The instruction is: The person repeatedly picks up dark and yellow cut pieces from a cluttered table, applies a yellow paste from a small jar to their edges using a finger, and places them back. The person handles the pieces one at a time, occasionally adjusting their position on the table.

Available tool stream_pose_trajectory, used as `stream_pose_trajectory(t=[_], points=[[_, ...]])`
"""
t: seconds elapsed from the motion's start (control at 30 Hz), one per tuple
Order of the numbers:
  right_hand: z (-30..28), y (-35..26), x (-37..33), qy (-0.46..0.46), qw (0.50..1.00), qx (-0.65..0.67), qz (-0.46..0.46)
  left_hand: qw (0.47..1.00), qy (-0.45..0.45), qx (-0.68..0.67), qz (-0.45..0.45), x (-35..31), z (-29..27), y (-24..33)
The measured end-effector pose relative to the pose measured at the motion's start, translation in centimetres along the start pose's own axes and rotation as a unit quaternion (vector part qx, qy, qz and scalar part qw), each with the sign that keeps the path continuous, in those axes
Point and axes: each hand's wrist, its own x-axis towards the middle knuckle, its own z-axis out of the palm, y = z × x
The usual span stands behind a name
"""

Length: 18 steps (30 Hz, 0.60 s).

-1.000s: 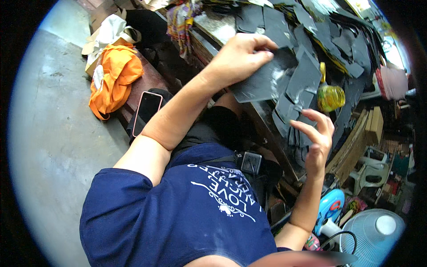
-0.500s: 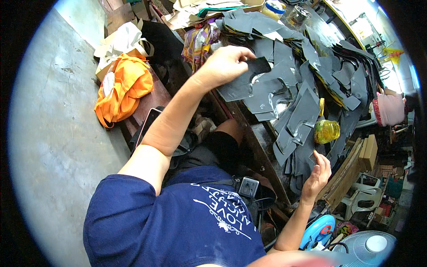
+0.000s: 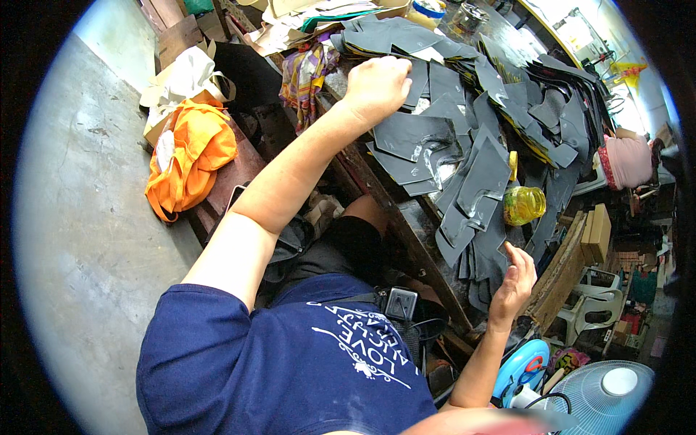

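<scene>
My left hand [image 3: 379, 88] is closed above the left edge of the workbench, its fingers curled and facing the far pieces. Whatever it may hold is hidden. Just to its right and nearer me lies a flat grey cut-out piece [image 3: 413, 134], with pale smears along its curved edge. Beyond that, more grey sheet pieces [image 3: 483, 177] overlap in a loose spread. My right hand [image 3: 513, 286] is raised at the near right end of the spread, fingers loosely bent and partly apart, with nothing seen in it. A yellowish clear jar [image 3: 523, 206] lies among the pieces beyond it.
Stacked grey pieces [image 3: 406, 36] cover the far side of the bench. A patterned cloth [image 3: 303, 80] hangs at its left edge. An orange bag [image 3: 194, 145] rests on the left. A fan [image 3: 594, 399], a blue round object [image 3: 520, 370] and white chairs [image 3: 591, 308] stand at right.
My left hand has moved slightly up and away; the dark cut-out piece it gripped no longer shows in it. My right hand has hardly moved. The whole view has shifted a little.
</scene>
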Motion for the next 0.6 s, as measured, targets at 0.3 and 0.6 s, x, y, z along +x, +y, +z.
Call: stream_pose_trajectory(t=[0.3,0.6], points=[[0.0,0.2,-0.2,-0.008,1.000,0.006,-0.002,0.987,-0.024,0.155,0.010,0.7,1.5,2.2],[-0.9,0.0,0.7,0.004,0.999,-0.023,-0.035,0.967,-0.203,0.155,-0.026,6.8,6.0,4.2]])
